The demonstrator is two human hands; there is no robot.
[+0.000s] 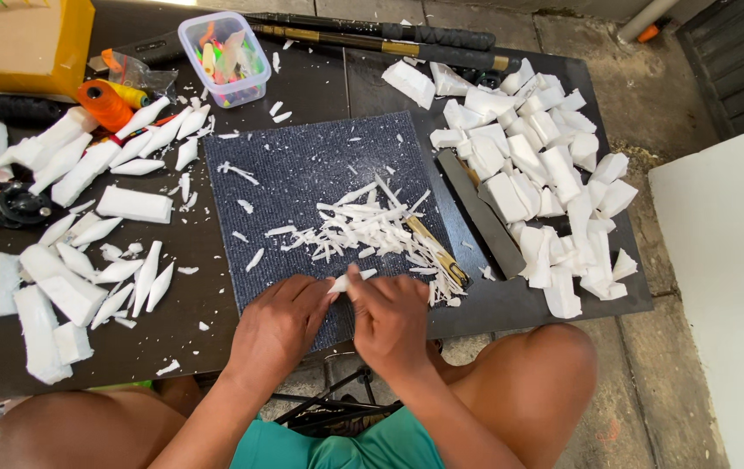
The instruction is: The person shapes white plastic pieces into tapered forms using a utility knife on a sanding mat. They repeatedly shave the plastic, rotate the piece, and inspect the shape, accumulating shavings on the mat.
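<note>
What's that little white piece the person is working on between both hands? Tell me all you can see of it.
The small white foam-like piece is a narrow sliver with a pointed end, looking light and soft like the scraps around it. It is pinched between the left hand and the right hand, low over the near edge of the dark blue ribbed mat. Most of it is hidden by the fingers.

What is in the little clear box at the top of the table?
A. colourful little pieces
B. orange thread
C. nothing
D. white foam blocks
A: the clear plastic box holds small pieces in green, pink, orange and yellow, while the orange thread spool lies outside it.
</note>
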